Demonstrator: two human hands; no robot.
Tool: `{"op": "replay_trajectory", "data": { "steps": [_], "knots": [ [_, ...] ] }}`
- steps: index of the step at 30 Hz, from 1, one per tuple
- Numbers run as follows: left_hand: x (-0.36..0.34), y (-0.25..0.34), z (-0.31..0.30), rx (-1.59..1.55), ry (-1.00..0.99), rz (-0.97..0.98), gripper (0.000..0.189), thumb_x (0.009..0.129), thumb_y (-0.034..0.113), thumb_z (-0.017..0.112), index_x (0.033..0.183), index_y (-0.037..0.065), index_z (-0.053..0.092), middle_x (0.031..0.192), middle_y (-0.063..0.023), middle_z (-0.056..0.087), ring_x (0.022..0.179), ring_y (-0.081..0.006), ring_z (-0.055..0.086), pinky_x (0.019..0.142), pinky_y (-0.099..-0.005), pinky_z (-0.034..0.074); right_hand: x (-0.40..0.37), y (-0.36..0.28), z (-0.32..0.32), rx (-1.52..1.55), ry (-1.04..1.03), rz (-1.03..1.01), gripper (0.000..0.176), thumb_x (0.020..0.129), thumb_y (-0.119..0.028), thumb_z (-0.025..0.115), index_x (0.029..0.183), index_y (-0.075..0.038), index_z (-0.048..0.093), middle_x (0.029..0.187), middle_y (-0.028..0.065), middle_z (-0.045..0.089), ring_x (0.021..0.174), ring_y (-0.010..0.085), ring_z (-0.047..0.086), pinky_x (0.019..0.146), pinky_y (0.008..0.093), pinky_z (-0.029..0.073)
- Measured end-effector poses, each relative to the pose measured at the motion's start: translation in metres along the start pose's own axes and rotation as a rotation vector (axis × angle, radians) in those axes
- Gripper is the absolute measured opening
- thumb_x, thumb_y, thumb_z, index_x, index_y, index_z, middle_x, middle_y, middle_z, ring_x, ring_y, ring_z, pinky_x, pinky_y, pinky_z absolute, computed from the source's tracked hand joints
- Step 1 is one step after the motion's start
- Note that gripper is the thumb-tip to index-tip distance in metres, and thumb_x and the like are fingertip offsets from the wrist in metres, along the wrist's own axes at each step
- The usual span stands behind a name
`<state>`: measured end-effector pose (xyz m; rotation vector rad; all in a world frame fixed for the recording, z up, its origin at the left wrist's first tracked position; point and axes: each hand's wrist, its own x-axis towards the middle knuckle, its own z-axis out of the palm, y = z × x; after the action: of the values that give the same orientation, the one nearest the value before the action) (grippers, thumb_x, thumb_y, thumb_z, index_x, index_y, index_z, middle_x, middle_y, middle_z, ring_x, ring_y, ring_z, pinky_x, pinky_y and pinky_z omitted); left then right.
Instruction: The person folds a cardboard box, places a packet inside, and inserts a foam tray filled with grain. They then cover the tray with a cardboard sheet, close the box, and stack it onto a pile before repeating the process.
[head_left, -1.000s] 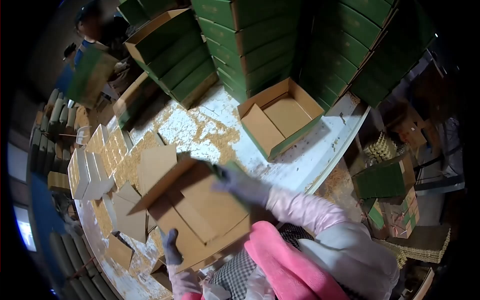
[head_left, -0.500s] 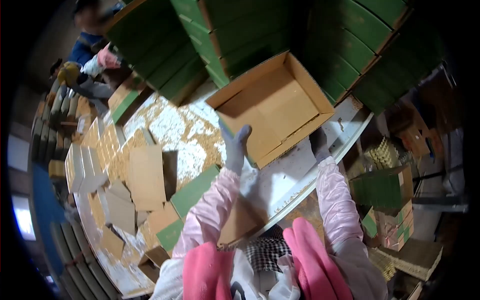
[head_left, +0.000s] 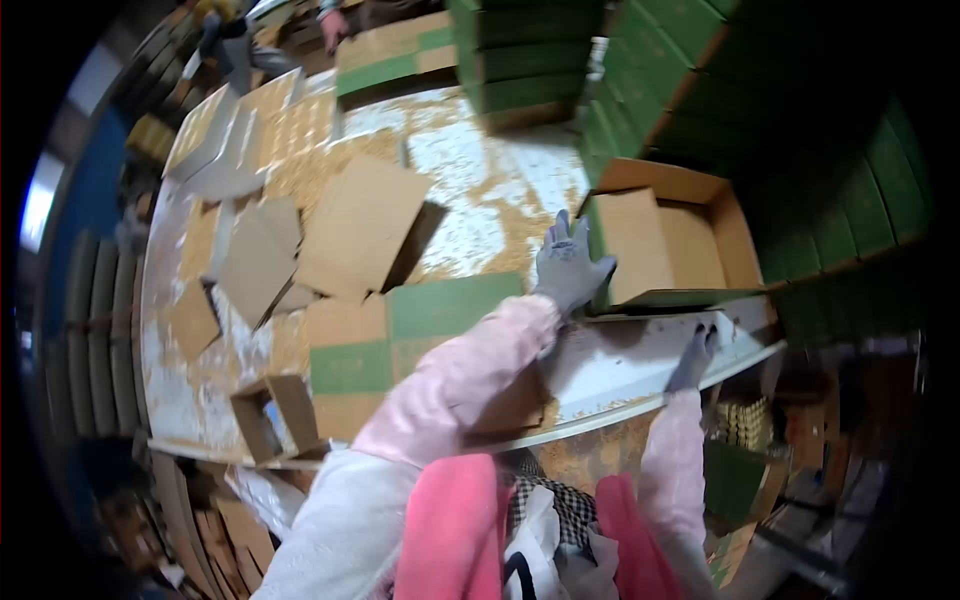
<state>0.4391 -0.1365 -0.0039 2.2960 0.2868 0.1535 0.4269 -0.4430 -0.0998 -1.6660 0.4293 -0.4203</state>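
An open cardboard box, brown inside and green outside, sits on the table at the right, its inner flap lying across the left half. Beside its left wall is my left hand in a grey glove, fingers spread and palm down, fingertips close to the green side. My right hand, also gloved, is below the box's front side near the table edge, with its fingers stretched forward and wrapped around nothing visible. Flattened green and brown cardboard lies under my left forearm.
Tall stacks of green boxes stand at the back and right. A brown cardboard sheet, white trays and a small open carton occupy the left of the white table. Another person's hand shows at the back.
The open box, earlier tilted between both hands, now sits on the table farther right. My left hand has come off its corner and spread; the view has turned.
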Motion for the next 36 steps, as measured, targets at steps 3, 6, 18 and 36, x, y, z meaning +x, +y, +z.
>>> {"op": "replay_trajectory", "data": {
  "steps": [3,6,18,36],
  "knots": [
    [-0.08,-0.099,-0.114,0.201,-0.086,0.129,0.078,0.078,0.05,0.069,0.14,0.009,0.047,0.145,-0.0275,0.04,0.132,-0.0435,0.039,0.11,-0.051,0.03,-0.104,-0.047,0.011,-0.157,-0.367,-0.047,0.051,0.098,-0.02,0.055,0.14,0.005,0.042,0.139,0.0156,0.049,0.125,0.0232,0.048,0.104,0.0326,0.038],
    [-0.198,-0.206,-0.221,0.581,-0.471,-0.413,0.14,0.047,0.06,0.086,0.154,0.011,0.012,0.151,-0.0338,0.02,0.136,-0.0549,0.025,0.112,-0.0582,0.024,-0.203,-0.033,0.023,-0.321,-1.184,-0.124,0.112,0.072,-0.029,0.084,0.152,0.001,0.01,0.158,0.0197,0.017,0.146,0.03,0.018,0.116,0.0375,0.024],
    [-0.326,-0.237,-0.299,0.311,-0.332,-0.118,0.108,0.08,0.061,0.065,0.149,-0.006,0.017,0.146,-0.0343,0.033,0.138,-0.046,0.031,0.115,-0.0435,0.024,-0.243,-0.144,0.067,-0.395,-1.016,-0.454,0.091,0.063,-0.01,0.086,0.139,0.006,0.037,0.142,0.0197,0.044,0.131,0.0298,0.044,0.11,0.0371,0.035],
    [-0.223,-0.163,-0.374,0.026,-0.212,-0.299,0.071,0.095,0.048,0.048,0.139,-0.006,0.036,0.136,-0.0309,0.046,0.125,-0.0412,0.047,0.106,-0.0462,0.033,-0.205,-0.239,0.246,0.022,-1.356,-0.061,0.066,0.081,-0.025,0.068,0.134,0.004,0.043,0.127,0.0144,0.052,0.118,0.0209,0.049,0.102,0.0308,0.038]
  ]
}}
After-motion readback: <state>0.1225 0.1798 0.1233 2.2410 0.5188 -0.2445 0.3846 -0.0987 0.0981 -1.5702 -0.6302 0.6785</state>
